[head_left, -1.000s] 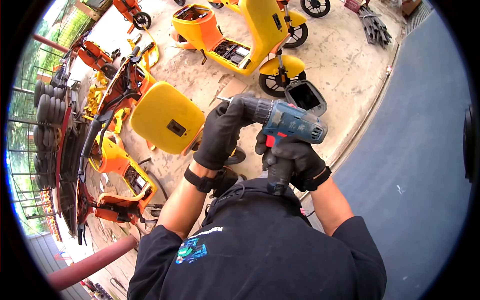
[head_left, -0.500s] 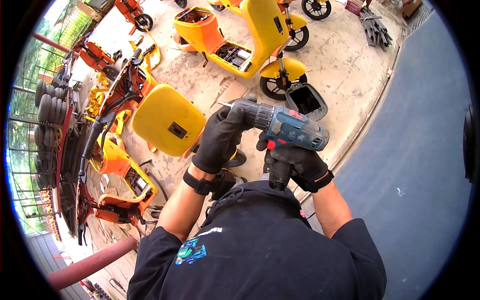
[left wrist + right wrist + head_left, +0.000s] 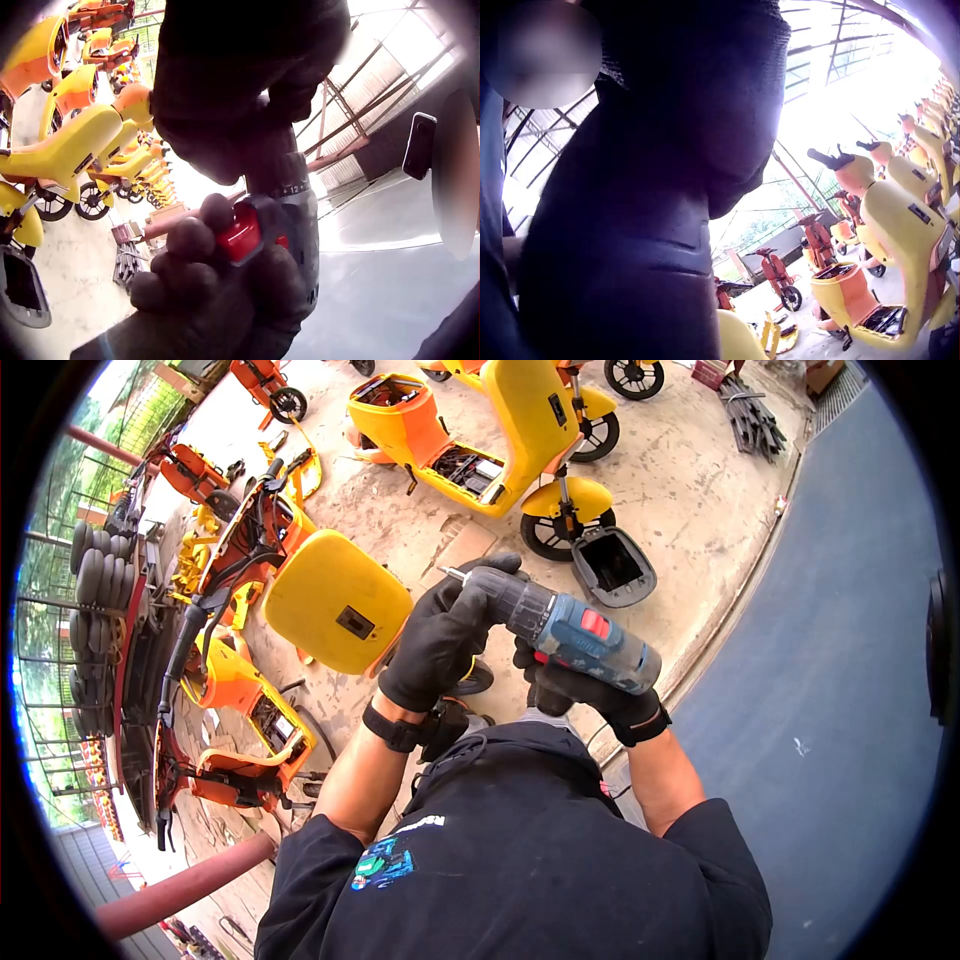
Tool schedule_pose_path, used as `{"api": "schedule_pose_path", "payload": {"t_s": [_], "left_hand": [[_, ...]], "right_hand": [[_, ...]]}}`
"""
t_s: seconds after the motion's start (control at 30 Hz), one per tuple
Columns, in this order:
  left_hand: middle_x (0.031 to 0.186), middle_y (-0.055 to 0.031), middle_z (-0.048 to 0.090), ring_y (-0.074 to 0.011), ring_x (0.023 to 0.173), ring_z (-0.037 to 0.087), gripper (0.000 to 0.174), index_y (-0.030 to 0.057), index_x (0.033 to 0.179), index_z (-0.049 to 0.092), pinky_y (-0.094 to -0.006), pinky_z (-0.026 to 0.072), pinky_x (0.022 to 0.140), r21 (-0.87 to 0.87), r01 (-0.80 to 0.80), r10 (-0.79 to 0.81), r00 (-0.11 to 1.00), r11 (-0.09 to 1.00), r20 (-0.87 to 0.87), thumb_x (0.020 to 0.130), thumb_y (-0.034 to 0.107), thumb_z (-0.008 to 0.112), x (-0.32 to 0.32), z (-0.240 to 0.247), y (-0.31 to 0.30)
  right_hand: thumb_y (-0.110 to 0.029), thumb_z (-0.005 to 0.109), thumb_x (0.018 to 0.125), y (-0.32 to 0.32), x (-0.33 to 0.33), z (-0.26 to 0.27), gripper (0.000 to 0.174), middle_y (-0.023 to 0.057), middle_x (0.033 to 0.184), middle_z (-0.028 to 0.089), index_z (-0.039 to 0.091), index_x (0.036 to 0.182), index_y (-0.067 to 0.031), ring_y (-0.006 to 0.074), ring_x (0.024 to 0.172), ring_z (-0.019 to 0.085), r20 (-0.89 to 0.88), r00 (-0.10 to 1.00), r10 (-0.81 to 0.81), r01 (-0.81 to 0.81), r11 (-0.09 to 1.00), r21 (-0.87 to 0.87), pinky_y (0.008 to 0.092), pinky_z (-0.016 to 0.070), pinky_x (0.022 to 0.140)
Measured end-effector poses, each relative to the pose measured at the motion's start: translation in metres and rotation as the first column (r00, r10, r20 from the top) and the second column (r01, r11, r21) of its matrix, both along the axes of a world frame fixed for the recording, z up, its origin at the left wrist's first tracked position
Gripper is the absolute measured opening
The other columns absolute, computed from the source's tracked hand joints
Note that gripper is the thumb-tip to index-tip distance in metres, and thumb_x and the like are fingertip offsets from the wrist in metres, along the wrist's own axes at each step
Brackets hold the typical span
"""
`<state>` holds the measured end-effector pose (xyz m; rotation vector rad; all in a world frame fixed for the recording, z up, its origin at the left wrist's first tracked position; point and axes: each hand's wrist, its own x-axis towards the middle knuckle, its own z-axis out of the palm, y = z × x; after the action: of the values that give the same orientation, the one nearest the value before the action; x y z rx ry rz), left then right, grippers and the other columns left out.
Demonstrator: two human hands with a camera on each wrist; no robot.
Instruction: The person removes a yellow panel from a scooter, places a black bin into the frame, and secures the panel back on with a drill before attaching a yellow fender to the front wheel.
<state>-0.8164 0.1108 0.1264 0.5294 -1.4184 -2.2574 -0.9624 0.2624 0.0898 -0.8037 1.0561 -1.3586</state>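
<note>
A blue-and-black cordless drill [image 3: 590, 640] is held in front of the chest, its thin bit [image 3: 453, 573] pointing left. My gloved left hand [image 3: 432, 645] wraps its fingers around the chuck at the front of the drill. The gloved right hand [image 3: 608, 695] grips the handle, which is mostly hidden beneath the drill body. In the left wrist view the red trigger [image 3: 240, 232] shows beside the right hand's fingers [image 3: 191, 238]. A dark glove [image 3: 645, 210] fills much of the right wrist view and covers the drill there.
A yellow scooter panel [image 3: 335, 595] is just left of the hands. Beyond stands a yellow-orange scooter [image 3: 480, 450] with an uncovered floor compartment. A grey open bin [image 3: 613, 567] lies by its front wheel. Stacked tyres [image 3: 95, 575] line the left; a blue-grey surface [image 3: 800, 690] spans the right.
The drill has rolled and tilted, so its top with the red switch now faces up and its rear end sits lower. The left hand stays around the chuck.
</note>
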Motion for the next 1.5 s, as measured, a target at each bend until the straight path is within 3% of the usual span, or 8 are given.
{"api": "schedule_pose_path", "payload": {"t_s": [0.07, 0.13, 0.3, 0.37, 0.4, 0.93, 1.17, 1.5], "left_hand": [[0.107, -0.0021, 0.062, -0.0033, 0.079, 0.052, 0.053, 0.0013, 0.131, 0.048, -0.0147, 0.0351, 0.059, 0.010, 0.008, -0.007, 0.999, 1.000, -0.050, 0.094, 0.039, 0.054, -0.001, 0.003, -0.003], [0.122, -0.0120, 0.057, -0.0173, 0.112, 0.055, 0.078, -0.0040, 0.135, 0.038, -0.0280, 0.0420, 0.097, 0.005, 0.105, -0.105, 0.994, 0.994, 0.032, 0.085, 0.051, 0.061, 0.001, 0.008, -0.009], [0.122, -0.0114, 0.057, -0.0180, 0.113, 0.054, 0.086, -0.0032, 0.134, 0.040, -0.0308, 0.0400, 0.100, 0.011, 0.118, -0.117, 0.993, 0.993, -0.021, 0.079, 0.059, 0.063, -0.008, 0.001, 0.012], [0.120, -0.0113, 0.058, -0.0189, 0.111, 0.056, 0.080, -0.0026, 0.130, 0.046, -0.0323, 0.0426, 0.097, -0.048, 0.158, -0.155, 0.986, 0.986, 0.067, 0.077, 0.053, 0.069, -0.007, 0.008, 0.014], [0.120, -0.0113, 0.058, -0.0189, 0.111, 0.056, 0.080, -0.0026, 0.130, 0.046, -0.0323, 0.0426, 0.097, -0.052, 0.149, -0.146, 0.987, 0.987, 0.068, 0.077, 0.053, 0.069, -0.006, 0.007, 0.014], [0.120, -0.0119, 0.059, -0.0207, 0.108, 0.058, 0.072, -0.0029, 0.126, 0.050, -0.0357, 0.0450, 0.096, 0.109, 0.125, -0.116, 0.989, 0.986, -0.087, 0.076, 0.044, 0.073, -0.002, 0.015, 0.017], [0.123, -0.0124, 0.058, -0.0210, 0.108, 0.058, 0.077, -0.0030, 0.127, 0.049, -0.0356, 0.0446, 0.097, 0.045, 0.139, -0.136, 0.988, 0.989, -0.071, 0.073, 0.047, 0.075, -0.002, 0.009, 0.009], [0.128, -0.0140, 0.054, -0.0226, 0.115, 0.054, 0.076, -0.0039, 0.131, 0.044, -0.0357, 0.0400, 0.102, 0.082, 0.216, -0.211, 0.975, 0.973, -0.070, 0.080, 0.046, 0.069, 0.007, -0.004, -0.004]], "right_hand": [[-0.015, 0.072, 0.081, 0.001, -0.003, -0.009, 0.029, 0.0034, 0.092, 0.065, 0.061, 0.108, -0.0123, 0.0136, 0.080, 0.062, -0.193, 0.981, 0.026, -0.022, 0.999, 0.026, 0.0284, 0.0497, 0.066], [-0.014, 0.071, 0.081, 0.001, 0.004, -0.010, 0.027, 0.0048, 0.089, 0.065, 0.062, 0.106, -0.0124, 0.0167, 0.078, 0.063, -0.248, 0.968, -0.040, 0.037, 0.999, -0.019, 0.0304, 0.0493, 0.064], [-0.008, 0.069, 0.082, -0.004, -0.002, -0.008, 0.033, 0.0020, 0.093, 0.063, 0.058, 0.113, -0.0063, 0.0118, 0.075, 0.059, -0.763, 0.551, -0.338, -0.065, 0.894, -0.443, 0.0271, 0.0484, 0.068], [-0.006, 0.070, 0.080, -0.005, 0.000, -0.013, 0.032, 0.0037, 0.095, 0.063, 0.060, 0.110, -0.0068, 0.0150, 0.077, 0.060, -0.660, 0.726, -0.194, -0.034, 0.948, -0.316, 0.0290, 0.0485, 0.069], [-0.004, 0.070, 0.080, -0.011, 0.000, -0.012, 0.033, 0.0044, 0.100, 0.063, 0.060, 0.111, -0.0065, 0.0176, 0.085, 0.061, -0.772, 0.499, -0.394, -0.108, 0.855, -0.507, 0.0317, 0.0488, 0.073], [-0.009, 0.072, 0.076, -0.023, 0.012, 0.000, 0.039, 0.0081, 0.104, 0.063, 0.060, 0.112, -0.0124, 0.0287, 0.091, 0.061, -0.678, 0.659, -0.326, -0.042, 0.884, -0.466, 0.0371, 0.0495, 0.076], [-0.015, 0.074, 0.079, -0.015, 0.020, 0.017, 0.038, 0.0044, 0.098, 0.063, 0.058, 0.113, -0.0114, 0.0170, 0.085, 0.060, -0.356, 0.934, -0.029, 0.033, 0.999, 0.004, 0.0307, 0.0485, 0.072], [-0.008, 0.068, 0.081, -0.020, 0.027, 0.032, 0.026, 0.0033, 0.084, 0.061, 0.058, 0.104, -0.0043, 0.0106, 0.074, 0.059, -0.118, 0.982, -0.147, 0.141, 0.988, -0.062, 0.0255, 0.0473, 0.063]]}}
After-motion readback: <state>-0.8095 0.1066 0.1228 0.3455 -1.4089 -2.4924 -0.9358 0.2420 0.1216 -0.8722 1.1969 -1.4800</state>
